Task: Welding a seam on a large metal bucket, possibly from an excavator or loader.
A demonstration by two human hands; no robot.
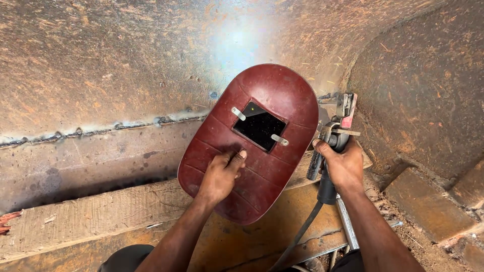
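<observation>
a rough weld seam (pixel 101 130) is seen crossing the rusty curved steel wall (pixel 101 60) at left. the dark red oval welding shield (pixel 252 143) is clamped by the left hand (pixel 222 174), hiding the arc. the metal electrode holder (pixel 333 138) is gripped by the right hand (pixel 343 163); its black cable (pixel 297 236) is cut off below.

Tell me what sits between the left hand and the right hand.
In the head view, the lower right part of the red welding shield lies between the left hand and the right hand.
</observation>
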